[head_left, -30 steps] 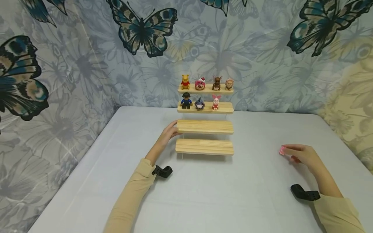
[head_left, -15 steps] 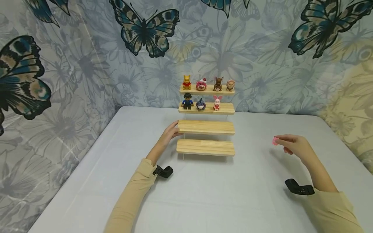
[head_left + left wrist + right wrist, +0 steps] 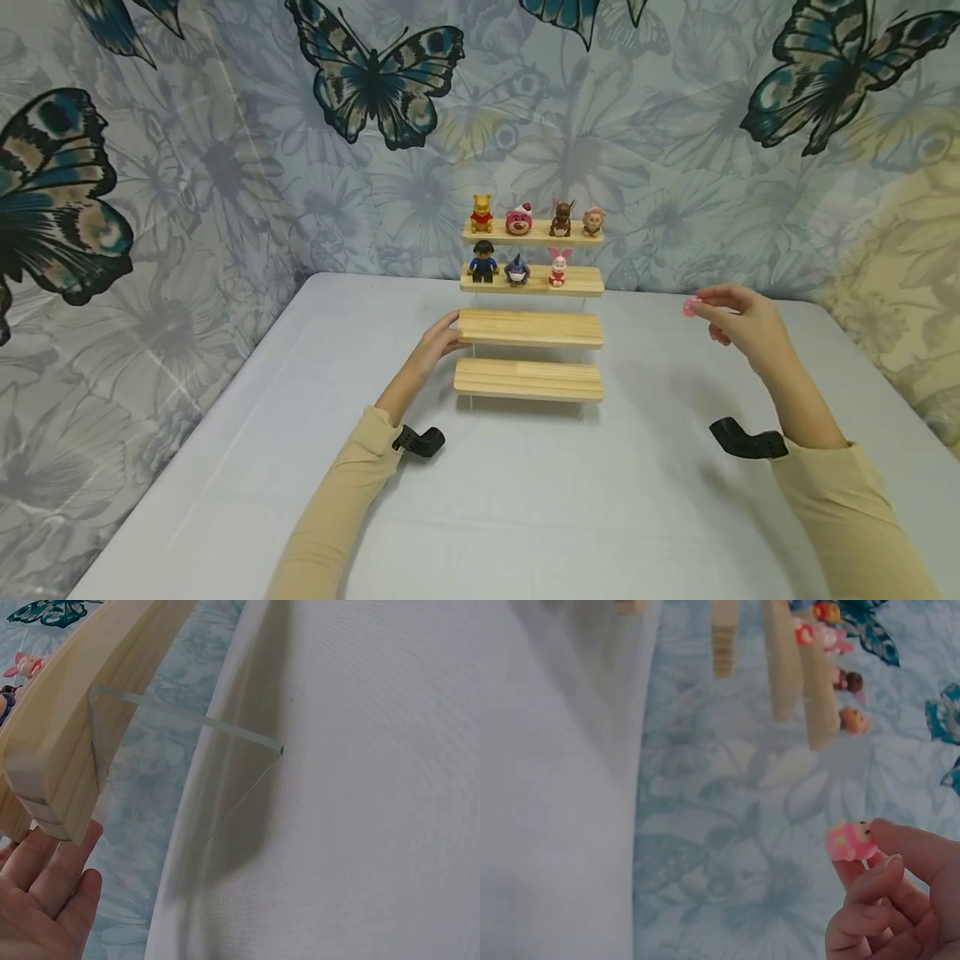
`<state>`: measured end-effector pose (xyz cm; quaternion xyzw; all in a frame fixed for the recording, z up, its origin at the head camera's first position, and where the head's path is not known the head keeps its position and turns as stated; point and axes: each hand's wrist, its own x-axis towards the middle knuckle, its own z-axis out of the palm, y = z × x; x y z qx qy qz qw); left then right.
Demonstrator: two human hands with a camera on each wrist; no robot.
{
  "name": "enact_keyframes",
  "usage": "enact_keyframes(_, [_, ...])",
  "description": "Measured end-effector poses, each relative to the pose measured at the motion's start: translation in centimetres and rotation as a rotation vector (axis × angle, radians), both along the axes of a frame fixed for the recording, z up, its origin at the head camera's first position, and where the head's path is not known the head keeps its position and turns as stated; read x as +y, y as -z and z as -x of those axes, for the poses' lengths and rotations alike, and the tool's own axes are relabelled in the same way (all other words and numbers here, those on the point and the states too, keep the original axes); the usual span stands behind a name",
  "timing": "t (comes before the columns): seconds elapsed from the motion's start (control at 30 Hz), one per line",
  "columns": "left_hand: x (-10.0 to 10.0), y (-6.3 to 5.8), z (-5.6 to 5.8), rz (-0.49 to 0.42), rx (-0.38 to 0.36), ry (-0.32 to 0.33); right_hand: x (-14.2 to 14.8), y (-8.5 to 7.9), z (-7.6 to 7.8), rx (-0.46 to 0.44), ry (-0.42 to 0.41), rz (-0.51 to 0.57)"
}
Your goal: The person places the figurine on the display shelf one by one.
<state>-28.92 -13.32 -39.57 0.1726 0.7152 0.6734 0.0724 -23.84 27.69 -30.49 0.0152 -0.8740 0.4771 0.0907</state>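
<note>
My right hand [image 3: 742, 323] pinches a small pink figurine [image 3: 849, 841] between thumb and fingertips, raised above the right side of the table. My left hand [image 3: 437, 342] holds the left end of the third step of a wooden tiered display shelf [image 3: 531, 327]; in the left wrist view its fingers [image 3: 56, 874] lie against the wood and the thumb is hidden. On the top step stand a yellow bear figurine [image 3: 482, 214], a pink bear [image 3: 518, 220], a brown figurine [image 3: 561, 218] and a pale round one [image 3: 593, 221]. One step below are a dark-haired figurine [image 3: 483, 262], a donkey [image 3: 517, 270] and a piglet [image 3: 558, 268].
A white cloth [image 3: 525, 500] covers the table. Behind and at the sides hangs a floral backdrop [image 3: 420, 200] with large butterflies. Clear supports [image 3: 195, 718] hold up the wooden steps. A black wrist camera [image 3: 748, 439] sits on the right forearm.
My right hand has lifted the pink figurine from low over the table, moving it up, away from me and slightly left. My left hand keeps its place at the shelf.
</note>
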Motion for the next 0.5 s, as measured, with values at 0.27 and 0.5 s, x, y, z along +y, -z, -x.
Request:
enact_keyframes(0.27, [-0.1,-0.1,0.1,0.002,0.004,0.003,-4.1,-0.9,2.0,0.094,-0.026,0.092])
enact_keyframes(0.5, [-0.1,-0.2,0.1,0.02,-0.049,0.025,-7.4,-0.7,4.0,0.168,-0.068,0.249])
